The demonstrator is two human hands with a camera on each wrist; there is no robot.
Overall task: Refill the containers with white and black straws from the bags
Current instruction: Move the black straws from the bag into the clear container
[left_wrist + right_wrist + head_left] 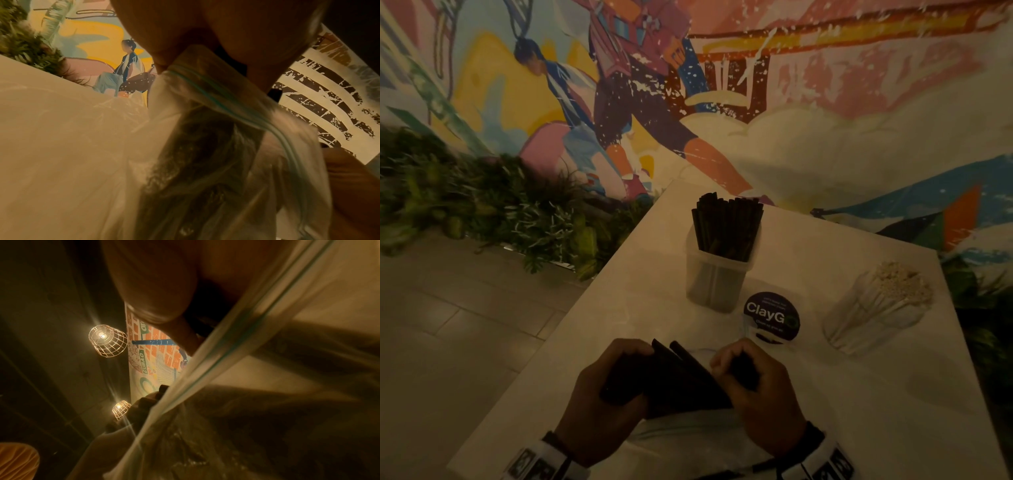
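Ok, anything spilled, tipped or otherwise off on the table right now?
Nothing stands out. Both containers stand upright: black straws at the back, white straws to the right. No loose straws on the table.

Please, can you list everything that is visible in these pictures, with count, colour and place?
table: one, white, centre
container of black straws: one, clear, far side of the table
container of white straws: one, clear, right side of the table
ClayGo sticker: one, dark round, between the containers
bag: one, clear plastic, near table edge
black straws: a bundle, in both hands
plants: green, left of the table
mural: colourful, back wall
cage lamps: two, lit, overhead
left hand: grips the black straws
right hand: grips the black straws
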